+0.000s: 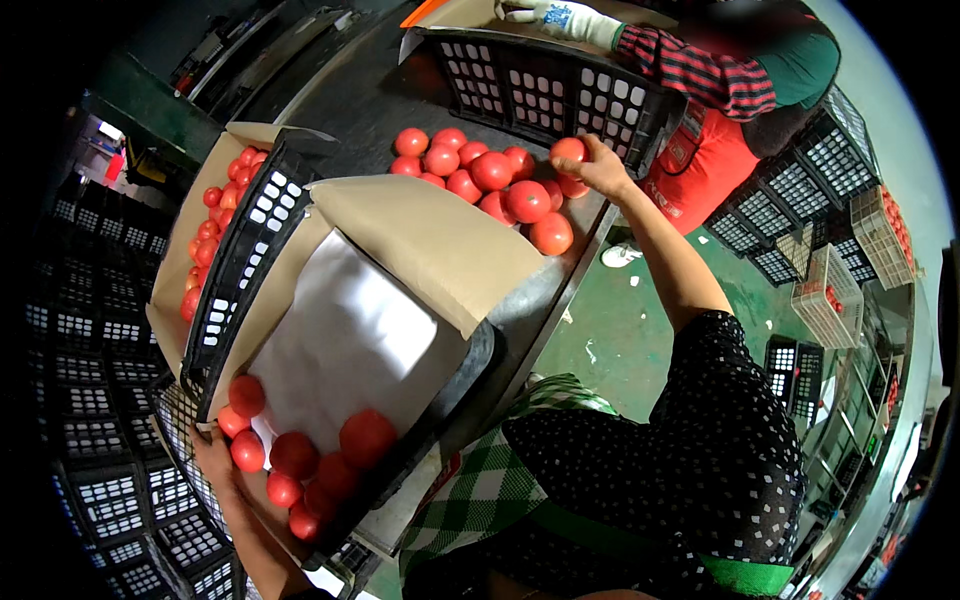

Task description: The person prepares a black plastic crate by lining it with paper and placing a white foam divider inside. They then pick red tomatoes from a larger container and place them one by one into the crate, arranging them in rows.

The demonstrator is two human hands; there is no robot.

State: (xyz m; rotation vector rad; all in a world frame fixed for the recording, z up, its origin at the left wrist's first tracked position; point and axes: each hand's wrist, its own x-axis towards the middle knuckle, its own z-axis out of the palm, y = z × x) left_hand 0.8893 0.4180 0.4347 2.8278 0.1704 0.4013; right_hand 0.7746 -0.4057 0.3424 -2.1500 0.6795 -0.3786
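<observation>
My right hand [600, 169] closes its fingers on a tomato [568, 151] at the right end of a loose pile of tomatoes [492, 171] on the dark worktop [360, 105]. Below the pile is a black plastic crate lined with brown paper [420, 240] and a white sheet [360, 300]. Several tomatoes [293, 455] lie in the crate's lower end. My left hand [214, 454] rests at the crate's lower left edge, beside these tomatoes; its fingertips are partly hidden, and whether it grips the edge is unclear.
Left of the lined crate stands another crate with tomatoes [206, 244]. A co-worker's gloved hand [559, 19] is over a paper-lined crate [536, 90] at the top. Stacked black crates [97, 390] fill the left; more crates [829, 296] stand on the green floor at right.
</observation>
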